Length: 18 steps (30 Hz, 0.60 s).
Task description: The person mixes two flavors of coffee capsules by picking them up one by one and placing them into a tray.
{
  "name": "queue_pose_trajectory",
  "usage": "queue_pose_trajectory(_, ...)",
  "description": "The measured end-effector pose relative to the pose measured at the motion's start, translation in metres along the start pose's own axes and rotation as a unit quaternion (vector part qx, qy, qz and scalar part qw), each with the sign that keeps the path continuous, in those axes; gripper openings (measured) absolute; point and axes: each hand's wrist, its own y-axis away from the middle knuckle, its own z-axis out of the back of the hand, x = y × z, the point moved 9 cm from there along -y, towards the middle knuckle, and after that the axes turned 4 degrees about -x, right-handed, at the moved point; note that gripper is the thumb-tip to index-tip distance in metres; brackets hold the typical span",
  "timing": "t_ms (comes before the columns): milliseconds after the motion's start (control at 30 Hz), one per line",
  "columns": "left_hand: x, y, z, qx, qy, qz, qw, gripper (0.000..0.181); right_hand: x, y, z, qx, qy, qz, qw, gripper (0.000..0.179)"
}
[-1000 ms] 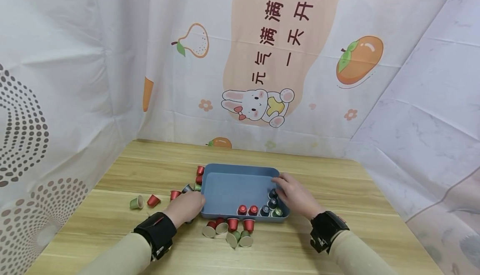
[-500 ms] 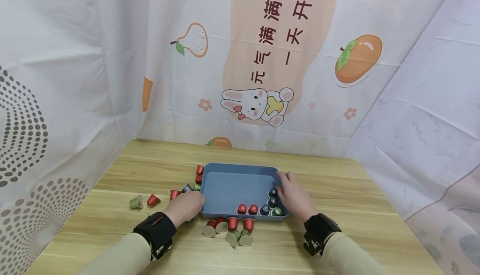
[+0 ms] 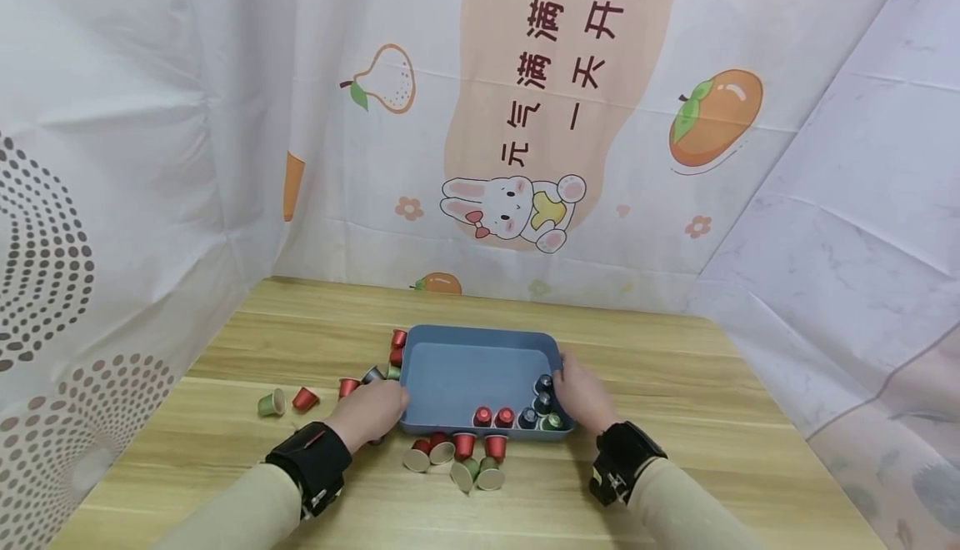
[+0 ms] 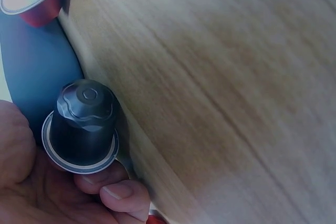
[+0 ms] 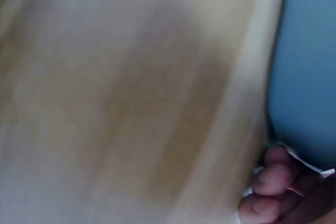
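Note:
A shallow blue tray (image 3: 468,379) sits on the table with red, dark blue and green coffee capsules in its near right part. My left hand (image 3: 371,412) holds the tray's left rim, thumb at the edge and fingers curled. In the left wrist view a dark coffee capsule (image 4: 84,124) shows right in front of those curled fingertips (image 4: 118,191), beside the tray wall. My right hand (image 3: 585,394) grips the tray's right rim. Curled fingers (image 5: 273,179) lie against the tray's outer wall in the right wrist view; the thumb is hidden there.
Red and green capsules (image 3: 465,447) lie along the tray's near side. Several more, such as a red capsule (image 3: 397,338), line its left side. Farther left lie a green capsule (image 3: 272,402) and a red capsule (image 3: 305,400). A printed curtain (image 3: 360,200) hangs behind the wooden table (image 3: 637,350).
My right hand has come down from above the tray's right end onto its right rim, and its wrist has shifted left. My left hand has stayed at the left rim.

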Motion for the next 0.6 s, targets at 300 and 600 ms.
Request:
queue_pose_trajectory(300,-0.001,0.001,0.003,0.005,-0.004,-0.012,0.9999,0.023,0.01,0.005,0.0,-0.03,0.031,0.041,0.9982,0.029)
queue_pose_trajectory(600,0.003,-0.002,0.001,0.022,0.016,-0.021,0.9994,0.024,0.008,0.005,-0.004,-0.039,0.067,0.026,0.9967,0.022)
